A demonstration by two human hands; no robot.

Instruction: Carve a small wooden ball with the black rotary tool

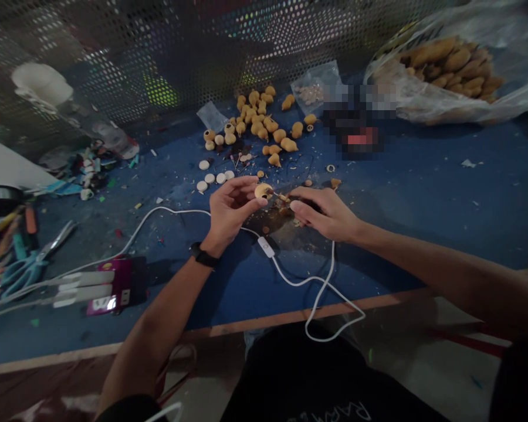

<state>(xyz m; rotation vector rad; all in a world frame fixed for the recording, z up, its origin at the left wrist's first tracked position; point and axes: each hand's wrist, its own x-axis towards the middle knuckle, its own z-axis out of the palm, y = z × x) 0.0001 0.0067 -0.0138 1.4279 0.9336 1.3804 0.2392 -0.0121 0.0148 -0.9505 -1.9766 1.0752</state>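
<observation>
My left hand (234,205) pinches a small tan gourd (262,190) between thumb and fingers, with a dark opening in its side. My right hand (328,214) is closed around a dark-handled corded rotary tool (310,205). The tool's thin tip points left and meets the gourd at its opening, or nearly so; the exact contact is too small to tell. From under my right hand runs a white cable (333,258) with an inline switch (266,247). Shavings and small cut discs (266,230) lie below my hands.
Several small gourds (257,124) lie beyond my hands, near pale discs (203,165). A plastic bag of larger gourds (453,64) sits back right. At left are a purple power bank (122,284), scissors (39,258) and scraps (90,170). A perforated metal panel (185,53) closes the back.
</observation>
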